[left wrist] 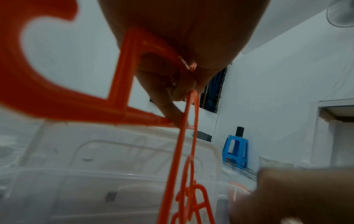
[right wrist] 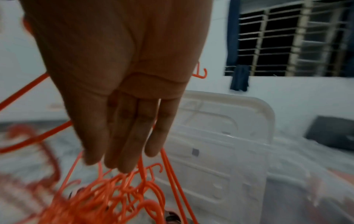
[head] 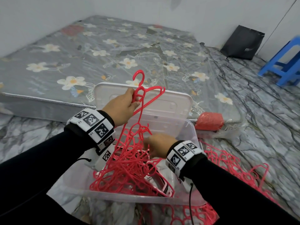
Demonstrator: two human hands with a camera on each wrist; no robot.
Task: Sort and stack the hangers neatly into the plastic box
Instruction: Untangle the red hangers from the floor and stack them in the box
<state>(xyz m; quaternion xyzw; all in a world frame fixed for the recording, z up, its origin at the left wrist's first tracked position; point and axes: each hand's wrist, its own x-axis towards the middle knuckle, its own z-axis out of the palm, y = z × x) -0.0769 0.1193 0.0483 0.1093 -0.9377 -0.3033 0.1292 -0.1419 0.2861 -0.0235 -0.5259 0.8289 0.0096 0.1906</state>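
Observation:
My left hand (head: 129,101) grips a red hanger (head: 141,95) just below its hook and holds it up over the clear plastic box (head: 129,198). In the left wrist view the left hand (left wrist: 182,92) pinches the hanger's thin bars (left wrist: 184,136). Below hangs a tangle of red hangers (head: 128,172) that reaches into the box. My right hand (head: 154,143) is lower, to the right of the tangle. Its straight fingers (right wrist: 122,151) touch the tangled hangers (right wrist: 107,201) and grasp nothing. The box's white lid (head: 164,104) stands upright behind.
More red hangers (head: 227,164) lie on the marble-patterned floor right of and in front of the box. A flowered mattress (head: 113,54) lies beyond. A red bundle (head: 209,120), a black bag (head: 241,43) and a blue stool (head: 285,62) are at the right.

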